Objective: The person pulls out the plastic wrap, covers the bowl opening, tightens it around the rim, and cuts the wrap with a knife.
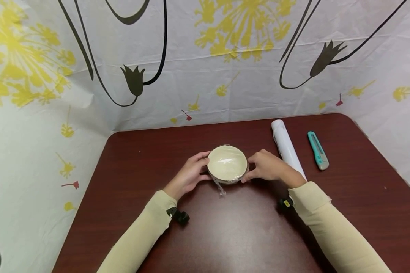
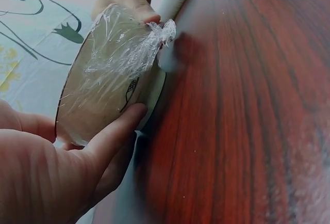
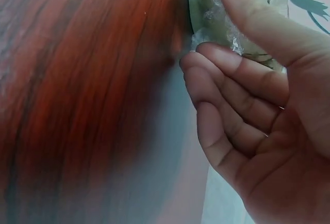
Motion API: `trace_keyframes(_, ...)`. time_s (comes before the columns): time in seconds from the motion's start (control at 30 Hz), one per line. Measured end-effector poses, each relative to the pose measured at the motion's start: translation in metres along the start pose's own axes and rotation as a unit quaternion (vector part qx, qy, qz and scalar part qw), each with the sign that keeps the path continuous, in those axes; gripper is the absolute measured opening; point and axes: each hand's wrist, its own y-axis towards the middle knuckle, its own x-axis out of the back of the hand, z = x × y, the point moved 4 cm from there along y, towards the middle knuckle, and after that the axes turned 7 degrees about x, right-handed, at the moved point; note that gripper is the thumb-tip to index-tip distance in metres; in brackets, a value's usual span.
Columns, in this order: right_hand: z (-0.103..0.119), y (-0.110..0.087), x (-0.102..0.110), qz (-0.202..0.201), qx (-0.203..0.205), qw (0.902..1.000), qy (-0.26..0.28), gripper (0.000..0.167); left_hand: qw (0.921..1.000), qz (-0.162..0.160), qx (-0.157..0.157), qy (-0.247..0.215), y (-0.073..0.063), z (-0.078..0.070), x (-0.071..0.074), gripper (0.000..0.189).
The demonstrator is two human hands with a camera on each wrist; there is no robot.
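A cream bowl (image 1: 227, 163) with a thin dark rim sits near the middle of the table, clear plastic wrap (image 2: 124, 53) stretched and wrinkled over it. One twisted end of the wrap hangs from its near left side in the head view. My left hand (image 1: 190, 172) grips the bowl's left side, thumb along its outer wall in the left wrist view. On the opposite side, my right hand (image 1: 267, 165) holds the wrapped edge. Its thumb (image 3: 252, 20) lies over the wrap while the other fingers (image 3: 211, 126) curl below, partly hiding the bowl.
A white roll (image 1: 288, 146) lies on the dark red table (image 1: 150, 151) just behind the right forearm. Farther right is a teal and grey box cutter (image 1: 317, 151). A white sheet with printed flowers (image 1: 191, 72) hangs along the back and sides.
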Motion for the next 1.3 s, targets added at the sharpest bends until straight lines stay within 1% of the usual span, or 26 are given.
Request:
trace_keyframes(0.1,0.000,0.000,0.001,-0.010,-0.003,0.9999,-0.010,0.031,1.0000,0.001,0.002,-0.004,0.000,0.001,0.000,0.048)
trace_keyframes(0.23,0.000,0.001,0.001,-0.020,0.006,0.9996,-0.018,0.030,1.0000,-0.001,0.000,-0.005,0.000,0.000,-0.001,0.048)
trace_keyframes(0.4,0.001,0.003,0.001,-0.022,0.008,0.9992,-0.033,0.029,1.0000,-0.001,-0.001,-0.002,0.000,-0.001,-0.002,0.048)
trace_keyframes(0.63,0.003,0.006,-0.002,-0.031,0.018,0.9967,-0.073,0.035,1.0000,-0.001,0.000,-0.004,0.000,0.000,-0.002,0.048)
trace_keyframes(0.77,0.003,0.006,-0.002,-0.032,0.017,0.9962,-0.079,0.036,1.0000,-0.002,0.000,-0.001,0.000,0.000,-0.002,0.048)
trace_keyframes(0.9,0.002,0.003,-0.004,-0.022,0.020,0.9978,-0.059,0.035,1.0000,0.003,0.000,0.001,0.001,0.001,-0.002,0.049)
trace_keyframes(0.97,0.002,0.001,-0.003,-0.014,0.026,0.9988,-0.038,0.033,1.0000,0.007,0.001,0.002,0.001,0.002,0.000,0.050)
trace_keyframes(1.07,0.002,-0.002,0.000,-0.001,0.033,0.9994,-0.007,0.030,0.9999,0.015,0.004,0.005,-0.002,0.001,0.003,0.052)
trace_keyframes(1.13,0.002,-0.003,0.004,0.001,0.044,0.9990,0.002,0.029,0.9995,0.024,0.001,0.019,-0.006,-0.001,0.006,0.056)
trace_keyframes(1.2,0.001,-0.004,0.010,0.000,0.049,0.9988,0.006,0.027,0.9984,0.038,-0.007,0.041,-0.010,-0.004,0.008,0.065)
trace_keyframes(1.27,0.001,-0.006,0.018,-0.007,0.052,0.9986,0.011,0.024,0.9948,0.050,-0.021,0.086,-0.013,-0.008,0.011,0.079)
trace_keyframes(1.3,0.001,-0.007,0.021,-0.012,0.053,0.9984,0.017,0.021,0.9916,0.056,-0.029,0.113,-0.015,-0.009,0.012,0.087)
